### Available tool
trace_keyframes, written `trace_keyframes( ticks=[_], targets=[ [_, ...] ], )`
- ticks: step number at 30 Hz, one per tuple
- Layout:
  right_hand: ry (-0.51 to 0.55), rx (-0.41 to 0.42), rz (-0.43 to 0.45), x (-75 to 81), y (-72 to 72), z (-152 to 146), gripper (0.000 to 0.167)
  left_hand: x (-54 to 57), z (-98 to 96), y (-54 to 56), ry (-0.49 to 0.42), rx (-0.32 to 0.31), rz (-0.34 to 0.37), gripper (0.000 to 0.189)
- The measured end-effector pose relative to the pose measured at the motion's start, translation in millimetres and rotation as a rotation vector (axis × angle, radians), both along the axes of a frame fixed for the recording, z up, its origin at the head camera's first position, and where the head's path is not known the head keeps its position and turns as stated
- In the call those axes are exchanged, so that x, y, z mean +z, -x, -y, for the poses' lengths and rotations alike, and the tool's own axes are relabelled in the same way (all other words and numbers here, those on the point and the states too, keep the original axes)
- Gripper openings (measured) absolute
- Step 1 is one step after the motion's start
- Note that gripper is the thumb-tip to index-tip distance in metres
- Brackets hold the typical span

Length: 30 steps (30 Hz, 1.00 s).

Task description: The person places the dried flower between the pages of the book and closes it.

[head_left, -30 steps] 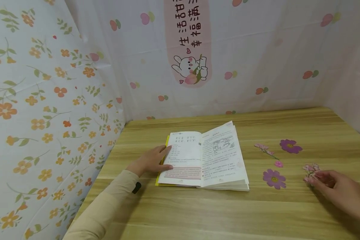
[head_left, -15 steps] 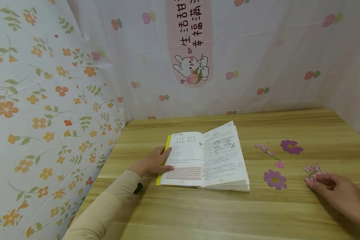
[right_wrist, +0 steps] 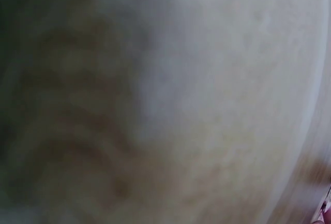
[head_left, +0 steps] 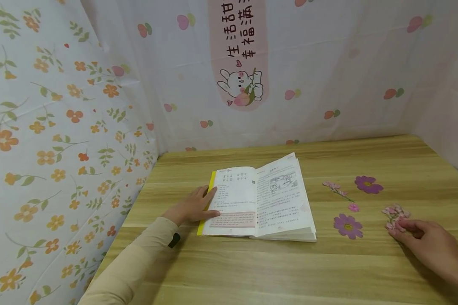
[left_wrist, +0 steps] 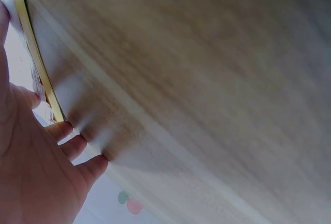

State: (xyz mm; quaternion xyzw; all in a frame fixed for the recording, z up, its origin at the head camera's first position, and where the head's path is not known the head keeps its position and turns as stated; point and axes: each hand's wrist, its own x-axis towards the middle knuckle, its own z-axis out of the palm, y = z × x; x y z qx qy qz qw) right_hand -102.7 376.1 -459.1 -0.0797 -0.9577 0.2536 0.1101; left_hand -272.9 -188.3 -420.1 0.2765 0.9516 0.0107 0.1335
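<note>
An open book (head_left: 233, 199) with a yellow cover edge lies on the table in the head view. My left hand (head_left: 192, 205) rests at its left edge, with the thumb on the page. The left wrist view shows several fingertips (left_wrist: 92, 168) of this hand down at the tabletop beside the yellow edge. Over at the right, my right hand (head_left: 429, 241) pinches a pale pink pressed-flower sprig (head_left: 396, 212) between thumb and fingers, low over the table. The right wrist view is mostly a blur, with a bit of pink at its lower right corner.
Between book and right hand lie two purple pressed flowers, a near one (head_left: 348, 226) and a far one (head_left: 368, 184). A small pink flower (head_left: 353, 207) and another pink sprig (head_left: 337, 190) are close by. Patterned cloth (head_left: 309, 63) hangs behind the wooden table (head_left: 271, 271).
The pink sprig in my right fingers has turned slightly and looks more bunched, its stem less visible. My left hand keeps its place on the book. The head view has shifted a little.
</note>
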Motion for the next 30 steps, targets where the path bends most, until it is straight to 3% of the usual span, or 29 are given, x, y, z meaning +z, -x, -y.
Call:
trace_keyframes(
  ticks=[16,25,30],
  targets=[
    [0.039,-0.082,-0.028,0.1,1.1,1.0,0.035,-3.6,1.5,0.2,0.014,0.001,-0.021,0.091],
    [0.112,-0.130,0.006,8.4,1.2,-1.9,0.038,-1.0,1.1,-1.5,0.005,0.007,-0.008,0.091],
    [0.176,-0.172,0.079,10.5,3.0,-7.9,0.053,0.2,1.4,-1.9,-0.012,-0.003,-0.015,0.090]
  ],
)
